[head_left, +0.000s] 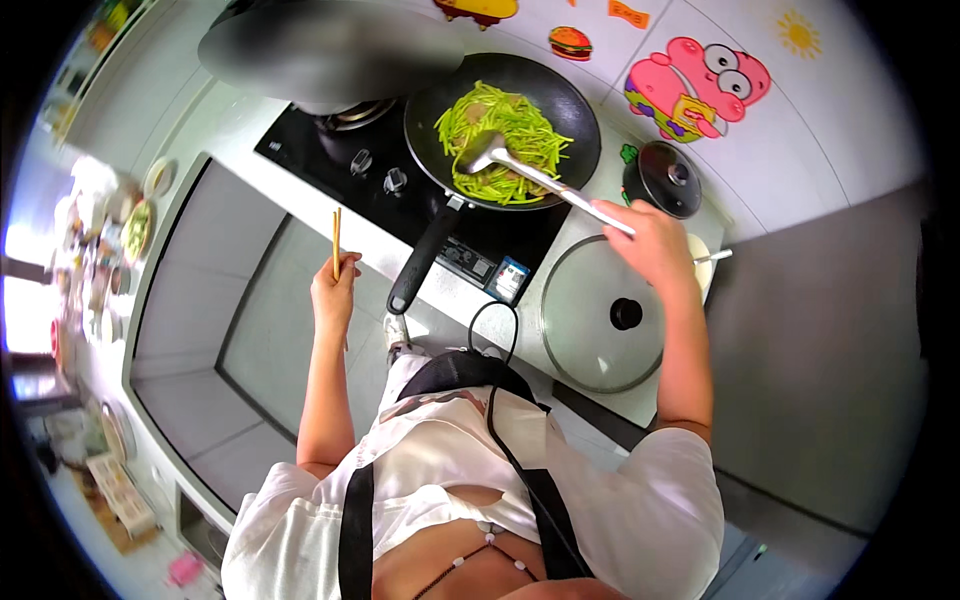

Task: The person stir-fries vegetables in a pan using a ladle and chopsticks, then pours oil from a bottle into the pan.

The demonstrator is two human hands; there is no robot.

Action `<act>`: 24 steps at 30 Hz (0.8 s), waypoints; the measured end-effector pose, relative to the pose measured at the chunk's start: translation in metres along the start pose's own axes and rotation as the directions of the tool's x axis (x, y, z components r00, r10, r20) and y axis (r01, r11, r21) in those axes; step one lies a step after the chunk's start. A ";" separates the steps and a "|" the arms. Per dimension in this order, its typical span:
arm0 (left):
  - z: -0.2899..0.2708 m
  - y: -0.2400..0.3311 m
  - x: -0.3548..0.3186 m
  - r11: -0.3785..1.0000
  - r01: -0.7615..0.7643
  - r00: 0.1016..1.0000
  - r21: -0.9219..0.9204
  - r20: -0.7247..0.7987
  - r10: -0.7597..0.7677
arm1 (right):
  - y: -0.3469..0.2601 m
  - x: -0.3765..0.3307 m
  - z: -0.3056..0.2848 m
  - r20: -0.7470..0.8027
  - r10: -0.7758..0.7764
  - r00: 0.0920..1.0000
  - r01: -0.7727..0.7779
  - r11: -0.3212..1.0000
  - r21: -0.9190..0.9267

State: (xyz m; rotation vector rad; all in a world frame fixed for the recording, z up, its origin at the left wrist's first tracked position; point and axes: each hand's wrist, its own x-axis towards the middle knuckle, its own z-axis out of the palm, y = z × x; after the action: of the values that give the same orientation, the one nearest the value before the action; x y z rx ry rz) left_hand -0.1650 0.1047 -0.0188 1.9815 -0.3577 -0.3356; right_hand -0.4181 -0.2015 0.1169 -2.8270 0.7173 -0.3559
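Cut green vegetable strips (520, 125), with a few brownish pieces among them, lie in a black wok (585, 150) on the gas stove. My right hand (648, 240) is closed round the handle of a metal ladle (540, 178), whose bowl rests among the strips. Away from the wok, to its lower left, my left hand (334, 290) grips a pair of wooden chopsticks (337, 240) that point upward. The wok's black handle (425, 258) reaches out over the stove's front edge between my two hands.
A glass lid with a black knob (600, 300) lies on the counter right of the stove. Behind it stand a small lidded black pot (665, 180) and a pale bowl (703, 262) with a utensil. A blurred grey round shape (330, 50) covers the left burner's back.
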 end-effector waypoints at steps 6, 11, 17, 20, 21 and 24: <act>-0.007 0.001 -0.069 0.983 0.182 0.973 0.015 -0.149 -0.178 | 0.034 0.018 0.001 -0.012 0.118 0.993 -0.116 0.986 0.117; -0.005 0.023 -0.091 0.982 0.186 0.963 -0.011 -0.197 -0.185 | 0.050 0.068 0.032 -0.098 0.141 0.985 -0.131 0.986 0.106; -0.011 0.029 -0.099 0.984 0.175 0.968 0.042 -0.190 -0.164 | 0.012 0.071 0.050 0.099 0.057 0.993 -0.069 0.990 0.123; -0.013 0.023 -0.096 0.988 0.154 0.970 0.030 -0.194 -0.146 | 0.009 0.044 0.023 0.091 -0.044 0.995 0.043 0.999 0.010; -0.015 0.023 -0.094 0.988 0.148 0.972 0.038 -0.190 -0.138 | 0.016 0.036 0.011 0.102 -0.062 0.993 0.060 0.998 0.023; -0.018 0.024 -0.087 0.989 0.137 0.978 0.051 -0.163 -0.127 | 0.021 0.016 -0.047 0.164 -0.007 0.986 -0.006 0.997 0.079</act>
State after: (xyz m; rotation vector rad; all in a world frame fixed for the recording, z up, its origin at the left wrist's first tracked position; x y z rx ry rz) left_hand -0.2404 0.1440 0.0173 2.0822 -0.1358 -0.2502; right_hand -0.4271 -0.2333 0.1588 -2.7415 0.6532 -0.1458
